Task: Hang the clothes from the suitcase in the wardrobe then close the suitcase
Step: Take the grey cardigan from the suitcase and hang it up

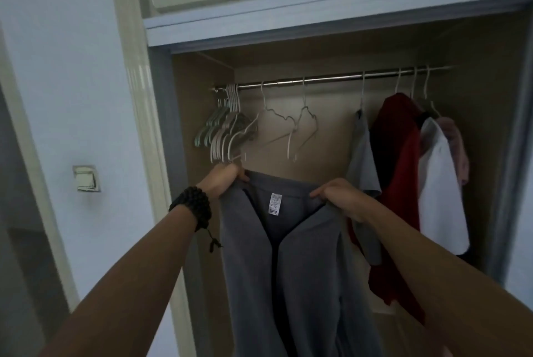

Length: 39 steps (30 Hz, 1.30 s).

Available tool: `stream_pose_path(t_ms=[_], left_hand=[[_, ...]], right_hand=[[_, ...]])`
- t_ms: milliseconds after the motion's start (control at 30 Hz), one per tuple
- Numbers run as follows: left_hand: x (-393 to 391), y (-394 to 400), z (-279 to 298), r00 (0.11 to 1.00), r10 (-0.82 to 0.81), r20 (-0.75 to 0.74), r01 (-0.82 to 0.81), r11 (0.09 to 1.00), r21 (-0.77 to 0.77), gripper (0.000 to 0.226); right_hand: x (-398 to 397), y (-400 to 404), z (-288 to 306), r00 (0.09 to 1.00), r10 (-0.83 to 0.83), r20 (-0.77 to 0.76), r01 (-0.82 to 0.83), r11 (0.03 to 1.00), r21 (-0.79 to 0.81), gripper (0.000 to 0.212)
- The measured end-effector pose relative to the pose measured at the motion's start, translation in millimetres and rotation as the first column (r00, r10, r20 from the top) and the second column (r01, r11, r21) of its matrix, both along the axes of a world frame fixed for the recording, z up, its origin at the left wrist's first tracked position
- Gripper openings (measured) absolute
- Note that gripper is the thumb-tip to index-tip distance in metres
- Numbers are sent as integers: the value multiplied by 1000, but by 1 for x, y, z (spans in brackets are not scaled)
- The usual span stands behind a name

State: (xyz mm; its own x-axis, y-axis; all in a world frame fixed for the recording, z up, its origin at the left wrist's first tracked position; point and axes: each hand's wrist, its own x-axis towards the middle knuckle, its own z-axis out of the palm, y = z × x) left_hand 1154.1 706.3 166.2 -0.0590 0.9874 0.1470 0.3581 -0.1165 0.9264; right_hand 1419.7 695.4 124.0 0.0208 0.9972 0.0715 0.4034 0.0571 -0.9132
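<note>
Grey garment (288,255) below hangers (227,129) (bare)

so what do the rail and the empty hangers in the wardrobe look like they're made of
Rail: looks like metal with a polished silvery finish, since it shines along its length. Empty hangers: thin bent rods, pale and matt, probably coated wire; the picture cannot rule out plastic.

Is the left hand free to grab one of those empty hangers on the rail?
Probably not yet: the left hand grips the grey garment, as does the right hand. The empty hangers hang unobstructed just above.
</note>
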Motion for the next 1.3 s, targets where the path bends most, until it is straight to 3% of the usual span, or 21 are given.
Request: stream_pose_path(t_ms=[267, 300, 433, 533, 600, 667, 733, 933, 1067, 1300], left_hand=[[51, 65, 7, 984, 19, 180, 10, 988, -156, 10], [56, 74, 10, 991, -6, 136, 27, 988, -153, 17], [79, 108, 26, 985, -111, -135, 104, 993, -55, 82], [102, 142, 34, 909, -64, -411, 127, 984, 126, 66], [115, 153, 38, 790, 70, -609, 137, 948, 287, 59], [117, 164, 39, 715, 191, -673, 156, 894, 420, 47], [114, 178, 39, 705, 227, -672, 169, 866, 470, 41], [81, 195, 41, 827, 300, -475, 67, 787, 613, 47], [47, 191, 40, 933, 236, -271, -6, 764, 645, 48], [-14, 182, 19, 969, 78, -234, 90, 770, 631, 47]], right_hand=[[-2, 50, -38, 968, 42, -246, -93, 975, -201, 12], [-3, 60, -41, 961, 33, -274, -92, 974, -205, 11], [-6, 89, -36, 941, 15, -338, -87, 976, -200, 28], [1, 105, -25, 949, 7, -316, -76, 975, -207, 28], [11, 114, -19, 950, -3, -311, -60, 979, -194, 28], [21, 121, -16, 950, -11, -314, -48, 982, -181, 28], [30, 125, -12, 937, -26, -348, -34, 986, -166, 27], [26, 146, -1, 887, -36, -461, -11, 995, -100, 28], [1, 160, 14, 877, 4, -481, -33, 998, -52, 25], [-40, 166, 38, 802, 157, -576, -144, 987, 68, 22]])
